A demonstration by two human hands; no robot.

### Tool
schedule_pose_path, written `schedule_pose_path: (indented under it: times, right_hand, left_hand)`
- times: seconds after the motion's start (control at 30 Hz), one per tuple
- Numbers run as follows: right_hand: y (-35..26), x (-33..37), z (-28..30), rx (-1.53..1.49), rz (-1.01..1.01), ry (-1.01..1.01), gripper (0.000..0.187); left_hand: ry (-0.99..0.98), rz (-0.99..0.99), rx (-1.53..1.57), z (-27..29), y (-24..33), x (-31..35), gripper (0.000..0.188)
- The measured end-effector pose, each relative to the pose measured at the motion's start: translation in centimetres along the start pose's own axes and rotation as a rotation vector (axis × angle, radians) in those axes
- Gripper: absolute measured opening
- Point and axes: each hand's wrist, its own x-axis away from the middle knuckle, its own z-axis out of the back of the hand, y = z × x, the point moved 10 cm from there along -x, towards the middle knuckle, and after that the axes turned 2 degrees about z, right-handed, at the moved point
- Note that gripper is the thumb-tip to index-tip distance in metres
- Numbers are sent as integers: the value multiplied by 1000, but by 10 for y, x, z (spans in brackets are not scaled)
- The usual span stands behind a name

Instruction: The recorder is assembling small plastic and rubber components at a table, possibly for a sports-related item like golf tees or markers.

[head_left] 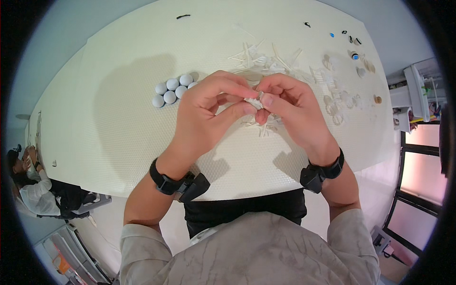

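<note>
Head view: hands [202,107] over white textured table [247,171], shelf [418,92] at right.

Left hand [205,103], right hand [298,110], white piece [255,102] (pinched between)

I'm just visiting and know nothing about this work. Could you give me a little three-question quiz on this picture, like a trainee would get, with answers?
1. Multiple choice: what sits in a group on the table, left of the left hand?
A) Red mugs
B) White balls
C) Stacked plates

2. True or false: the left hand and the right hand hold the same small whitish piece.

3. Short answer: what colour are the wristbands?

Key: 1. B. 2. True. 3. Black.
</note>
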Motion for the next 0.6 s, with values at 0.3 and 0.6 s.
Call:
schedule_pose_path:
  times: [0.3, 0.6]
  right_hand:
    - [-10, 4, -13, 27, -69, -135, 24]
    - [-10, 7, -14, 67, 26, -151, 13]
  left_hand:
    - [-69, 277, 239, 0, -28, 5, 15]
    - [-103, 395, 398, -6, -37, 9, 13]
